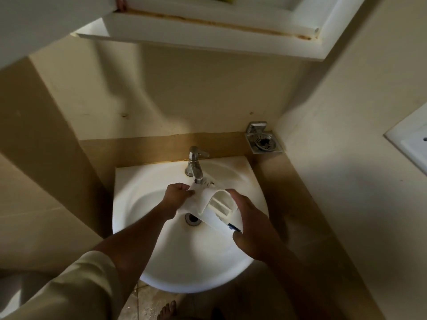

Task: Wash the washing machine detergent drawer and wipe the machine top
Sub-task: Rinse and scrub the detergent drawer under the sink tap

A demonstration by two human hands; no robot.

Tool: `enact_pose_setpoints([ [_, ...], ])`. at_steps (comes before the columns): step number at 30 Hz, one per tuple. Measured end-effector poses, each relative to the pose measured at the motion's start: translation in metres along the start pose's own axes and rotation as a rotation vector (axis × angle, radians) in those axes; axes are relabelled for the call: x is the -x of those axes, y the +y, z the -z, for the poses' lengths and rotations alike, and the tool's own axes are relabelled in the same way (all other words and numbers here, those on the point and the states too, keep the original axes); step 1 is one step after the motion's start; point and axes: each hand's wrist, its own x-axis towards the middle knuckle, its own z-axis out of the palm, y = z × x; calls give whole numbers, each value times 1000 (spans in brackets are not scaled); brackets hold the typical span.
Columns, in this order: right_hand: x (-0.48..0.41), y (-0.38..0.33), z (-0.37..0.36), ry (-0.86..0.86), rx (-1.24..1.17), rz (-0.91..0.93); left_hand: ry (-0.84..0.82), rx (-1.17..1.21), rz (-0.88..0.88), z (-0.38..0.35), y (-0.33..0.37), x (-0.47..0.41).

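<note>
The white detergent drawer (211,205) is held tilted over the white sink (161,245), its far end under the chrome tap (195,163). My left hand (176,196) grips the drawer's far left end near the spout. My right hand (248,218) holds the near right end, where a blue part shows. The drawer's inner compartments face up and toward me. Water splashes at the spout end. The sink drain (193,219) lies just below the drawer.
A metal soap holder (263,140) is fixed to the wall at the right of the sink. A white cabinet (208,31) hangs overhead. A white panel (411,139) sits on the right wall. My bare foot (167,309) stands on the tiled floor below.
</note>
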Motion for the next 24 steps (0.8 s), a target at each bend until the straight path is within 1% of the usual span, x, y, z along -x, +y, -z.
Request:
enact_pose_setpoints([
  [4,3,12,-6,-49,137,172,-84,-118,-8,-1,-4,-3],
  [8,-4,10,-3,-94,285,291,-34,-26,33,-5,-3,0],
  [12,-22,14,-3,-18,347,337,0,74,41,-2,-1,-1],
  [15,-26,9,-12,-3,466,384,-59,77,17,-7,6,6],
  [18,-21,2,-16,120,521,391,-38,109,42,-11,10,8],
  [20,-17,0,-23,159,544,397,24,186,94,-15,12,7],
  [22,-14,3,-34,153,579,410,108,194,169,-20,16,15],
  [23,-13,6,-39,145,603,418,119,176,208,-22,17,18],
  [24,-12,10,-44,146,624,429,85,171,260,-23,19,27],
])
